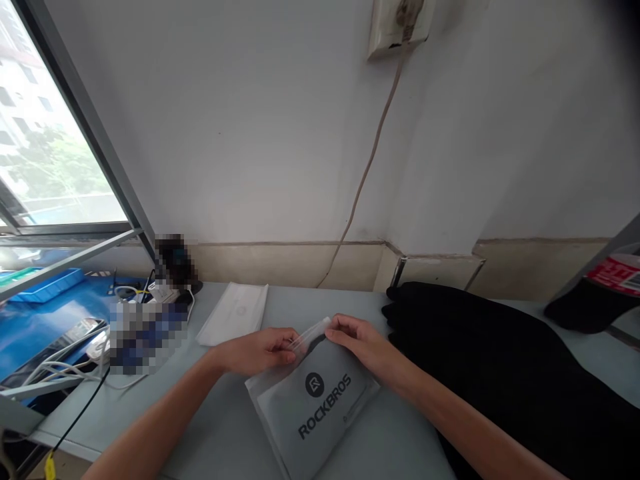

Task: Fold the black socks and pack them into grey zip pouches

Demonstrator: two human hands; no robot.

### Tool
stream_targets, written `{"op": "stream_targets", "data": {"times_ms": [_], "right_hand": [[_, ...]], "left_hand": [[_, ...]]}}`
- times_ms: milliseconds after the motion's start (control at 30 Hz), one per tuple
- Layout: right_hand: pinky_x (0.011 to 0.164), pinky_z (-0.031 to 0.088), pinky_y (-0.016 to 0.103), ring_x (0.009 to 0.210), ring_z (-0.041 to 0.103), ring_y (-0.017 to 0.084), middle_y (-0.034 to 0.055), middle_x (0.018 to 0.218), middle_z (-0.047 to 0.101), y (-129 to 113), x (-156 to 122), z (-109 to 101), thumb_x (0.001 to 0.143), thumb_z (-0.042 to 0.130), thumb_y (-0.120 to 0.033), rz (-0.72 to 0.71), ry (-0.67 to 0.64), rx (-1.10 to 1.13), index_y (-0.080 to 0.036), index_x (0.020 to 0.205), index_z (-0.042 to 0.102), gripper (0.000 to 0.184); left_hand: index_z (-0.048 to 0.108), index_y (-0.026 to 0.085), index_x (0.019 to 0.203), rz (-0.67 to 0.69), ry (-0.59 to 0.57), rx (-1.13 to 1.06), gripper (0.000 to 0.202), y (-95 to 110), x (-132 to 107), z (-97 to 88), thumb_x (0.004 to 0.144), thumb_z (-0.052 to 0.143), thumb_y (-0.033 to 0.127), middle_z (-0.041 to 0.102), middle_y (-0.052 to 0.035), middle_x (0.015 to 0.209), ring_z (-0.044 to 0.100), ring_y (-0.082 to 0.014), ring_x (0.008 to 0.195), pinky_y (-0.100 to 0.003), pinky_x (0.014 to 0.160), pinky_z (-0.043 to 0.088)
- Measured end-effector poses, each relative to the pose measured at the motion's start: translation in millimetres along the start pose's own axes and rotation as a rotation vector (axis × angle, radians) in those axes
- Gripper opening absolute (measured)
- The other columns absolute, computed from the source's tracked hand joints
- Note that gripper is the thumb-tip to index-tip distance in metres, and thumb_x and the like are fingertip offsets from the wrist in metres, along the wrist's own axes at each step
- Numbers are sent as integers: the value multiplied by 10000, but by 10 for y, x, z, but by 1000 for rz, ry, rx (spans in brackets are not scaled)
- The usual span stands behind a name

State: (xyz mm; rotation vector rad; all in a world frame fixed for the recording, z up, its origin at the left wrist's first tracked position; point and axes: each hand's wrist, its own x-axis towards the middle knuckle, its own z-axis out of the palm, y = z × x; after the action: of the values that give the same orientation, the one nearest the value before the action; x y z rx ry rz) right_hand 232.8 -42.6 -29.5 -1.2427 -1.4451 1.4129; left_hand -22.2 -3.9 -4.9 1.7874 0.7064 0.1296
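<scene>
A frosted zip bag (325,413) printed "ROCKBROS" lies tilted over the grey table, its top edge toward the wall. Something pale and flat fills it, with a dark patch near the mouth. My left hand (265,350) pinches the bag's top edge on the left side, thumb and fingers closed on the plastic. At the top right corner my right hand (357,340) grips the same edge between thumb and fingers. Beyond my left hand rests a flat white packet (235,310). To the right of my right hand spreads a black cloth garment (480,360).
A cola bottle (607,293) lies at the right edge. On the left are white cables (65,367), a blue tray (47,287) and a metal frame bar (70,263) by the window. A cord (373,153) hangs from the wall socket (400,27) behind the table (215,427).
</scene>
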Motion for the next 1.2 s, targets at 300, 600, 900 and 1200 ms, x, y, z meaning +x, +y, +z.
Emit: {"op": "stream_targets", "data": {"times_ms": [300,600,900,1200], "right_hand": [[604,312,270,648,399,123,-50,675,476,-1,-60,158,822,757,-531,-134,-57,-32,-199,695,555,409],[572,270,261,618,368,112,-56,649,485,-22,-91,115,799,797,-481,-105,-160,-37,-187,732,607,357],[625,352,275,678,457,142,-32,710,540,-134,-71,-67,832,722,-552,-89,183,34,-206,760,634,364],[578,407,252,691,477,149,-31,749,529,-43,42,-365,796,743,-490,-60,605,256,-238,766,610,287]], "left_hand": [[671,168,930,134,435,27,433,-10,228,282,977,553,582,603,-14,802,497,-132,701,-247,627,387],[626,193,946,155,414,-3,330,80,187,368,961,612,523,647,-4,822,556,-134,730,-249,654,423],[614,220,931,97,366,211,305,186,11,95,985,558,515,654,0,880,591,-143,739,-263,677,451],[554,219,1002,27,623,42,408,-32,-84,-308,927,585,619,662,-57,1021,654,-181,776,-298,644,549]]}}
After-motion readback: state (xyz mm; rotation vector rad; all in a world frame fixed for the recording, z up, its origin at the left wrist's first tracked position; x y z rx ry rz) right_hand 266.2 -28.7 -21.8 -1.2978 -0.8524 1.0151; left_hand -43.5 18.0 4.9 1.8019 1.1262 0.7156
